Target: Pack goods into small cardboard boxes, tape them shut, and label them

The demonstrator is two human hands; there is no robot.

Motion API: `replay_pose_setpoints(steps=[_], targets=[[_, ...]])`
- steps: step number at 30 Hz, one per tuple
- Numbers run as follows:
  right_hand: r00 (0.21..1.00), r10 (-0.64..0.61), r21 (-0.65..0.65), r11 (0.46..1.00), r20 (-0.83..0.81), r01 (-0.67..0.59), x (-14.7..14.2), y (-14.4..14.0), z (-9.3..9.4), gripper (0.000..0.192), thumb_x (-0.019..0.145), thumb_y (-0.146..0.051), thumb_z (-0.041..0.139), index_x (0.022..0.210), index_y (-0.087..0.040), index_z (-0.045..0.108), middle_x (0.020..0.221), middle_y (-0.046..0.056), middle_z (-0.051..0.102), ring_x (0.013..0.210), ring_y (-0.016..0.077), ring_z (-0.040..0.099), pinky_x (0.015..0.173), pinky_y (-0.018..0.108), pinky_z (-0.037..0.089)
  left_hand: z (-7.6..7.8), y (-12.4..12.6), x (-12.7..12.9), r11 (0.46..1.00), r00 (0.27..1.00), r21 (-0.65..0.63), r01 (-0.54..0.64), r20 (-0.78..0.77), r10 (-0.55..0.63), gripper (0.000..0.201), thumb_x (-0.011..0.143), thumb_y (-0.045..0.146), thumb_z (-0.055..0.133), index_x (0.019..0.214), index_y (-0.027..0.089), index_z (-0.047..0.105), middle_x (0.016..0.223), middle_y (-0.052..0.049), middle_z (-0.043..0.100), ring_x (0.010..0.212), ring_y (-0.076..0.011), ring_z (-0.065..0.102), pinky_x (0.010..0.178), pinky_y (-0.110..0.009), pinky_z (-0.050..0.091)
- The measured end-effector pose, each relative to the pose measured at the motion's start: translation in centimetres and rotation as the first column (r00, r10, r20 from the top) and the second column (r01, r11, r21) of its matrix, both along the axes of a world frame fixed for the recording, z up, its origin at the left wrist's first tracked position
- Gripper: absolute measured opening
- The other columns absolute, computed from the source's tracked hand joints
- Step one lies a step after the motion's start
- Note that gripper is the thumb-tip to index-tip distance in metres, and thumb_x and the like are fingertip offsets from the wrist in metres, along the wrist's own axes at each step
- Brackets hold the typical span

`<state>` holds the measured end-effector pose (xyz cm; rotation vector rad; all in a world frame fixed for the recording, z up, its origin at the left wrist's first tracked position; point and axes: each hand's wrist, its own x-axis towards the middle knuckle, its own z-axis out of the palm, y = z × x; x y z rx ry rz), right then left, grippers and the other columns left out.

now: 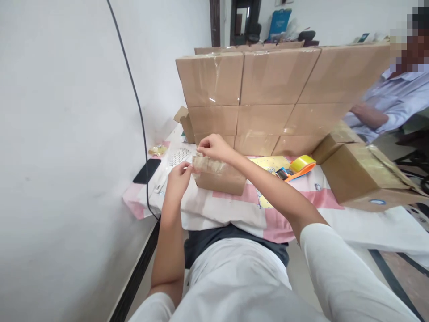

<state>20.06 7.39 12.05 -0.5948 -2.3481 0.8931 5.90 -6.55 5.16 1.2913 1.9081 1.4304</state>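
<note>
Head view: a small cardboard box (219, 176) sits on the counter (335, 197), on a pink-and-white cloth (234, 210), close to the person's body and in front of a stacked wall of taped cartons (268, 96). The left hand (177, 179) is at the box's left top corner, its grip pinched shut on the edge of the clear tape there. The right hand (214, 146) comes over from above, its grip closed on the back rim of the same corner, thumb and fingertips pressing the flap or tape down (which of the two is hard to tell, as the film is glossy and wrinkled).

To do this well, I judge that the left hand should keep the tape end taut and low along the side wall while the right smooths from the middle outward, so no creases get trapped. The box is light, so it may slide on the cloth; bracing it with the heel of one hand would help.

A yellow tape roll in an orange dispenser (300, 166) lies to the right, well apart from both hands, beside a larger open carton (362, 179). A black phone (147, 171) lies at the counter's left edge, near a hanging black cable (134, 94). Another person in a light shirt (398, 96) sits at far right, their forearm behind the cartons.
</note>
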Motion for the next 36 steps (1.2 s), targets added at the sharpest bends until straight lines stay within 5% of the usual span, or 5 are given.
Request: replay_pose_setpoints(steps=[9, 14, 22, 31, 36], targets=[[0.997, -0.078, -0.041, 0.996, 0.005, 0.078, -1.2, 2.3, 0.0, 0.023, 0.088, -0.027, 0.067, 0.071, -0.014, 0.075, 0.065, 0.002, 0.071, 0.062, 0.0116, 0.058, 0.066, 0.026, 0.042, 1.2, 1.1, -1.8, 1.000, 0.999, -0.005, -0.022, -0.043, 0.022, 0.031, 0.080, 0.048, 0.068, 0.087, 0.018, 0.074, 0.075, -0.003, 0.072, 0.065, -0.0164, 0.059, 0.061, -0.026, 0.038], [0.989, -0.141, -0.043, 0.989, 0.048, 0.143, -1.3, 3.3, -0.3, 0.023, 0.086, -0.025, 0.066, 0.069, -0.014, 0.075, 0.066, 0.004, 0.072, 0.064, 0.0129, 0.058, 0.064, 0.026, 0.041, 0.5, 1.4, -1.3, 1.000, 0.999, -0.012, -0.012, 0.050, 0.013, 0.042, 0.075, 0.046, 0.072, 0.107, 0.018, 0.072, 0.065, 0.000, 0.069, 0.055, -0.0134, 0.052, 0.055, -0.025, 0.033], [0.973, -0.186, -0.132, 0.970, 0.136, 0.204, -2.2, 5.0, -2.3, 0.024, 0.086, -0.026, 0.067, 0.068, -0.012, 0.076, 0.059, 0.002, 0.066, 0.059, 0.0119, 0.050, 0.062, 0.026, 0.037, -0.5, 3.2, -2.3, 0.991, 0.987, -0.069, -0.115, 0.101, 0.122, 0.032, 0.074, 0.041, 0.070, 0.098, 0.021, 0.062, 0.064, 0.003, 0.067, 0.049, -0.0122, 0.047, 0.052, -0.024, 0.031], [0.968, -0.241, -0.084, 0.965, 0.072, 0.247, -3.0, 5.8, -5.8, 0.019, 0.085, -0.020, 0.066, 0.072, -0.014, 0.078, 0.063, 0.002, 0.068, 0.066, 0.0131, 0.057, 0.066, 0.025, 0.038, -0.8, 3.7, -0.2, 0.955, 0.946, -0.144, -0.258, -0.236, 0.220, 0.015, 0.084, 0.034, 0.061, 0.095, 0.024, 0.063, 0.074, 0.000, 0.067, 0.074, -0.0214, 0.063, 0.070, -0.030, 0.038], [0.964, -0.250, -0.110, 0.960, 0.091, 0.259, -3.2, 6.1, -6.3, 0.018, 0.087, -0.022, 0.066, 0.078, -0.013, 0.080, 0.066, 0.002, 0.070, 0.066, 0.0128, 0.058, 0.066, 0.025, 0.039, -0.5, 3.4, 0.2, 0.944, 0.928, -0.152, -0.291, -0.286, 0.240, 0.017, 0.087, 0.035, 0.060, 0.100, 0.023, 0.065, 0.078, -0.002, 0.067, 0.079, -0.0235, 0.063, 0.072, -0.032, 0.038]])
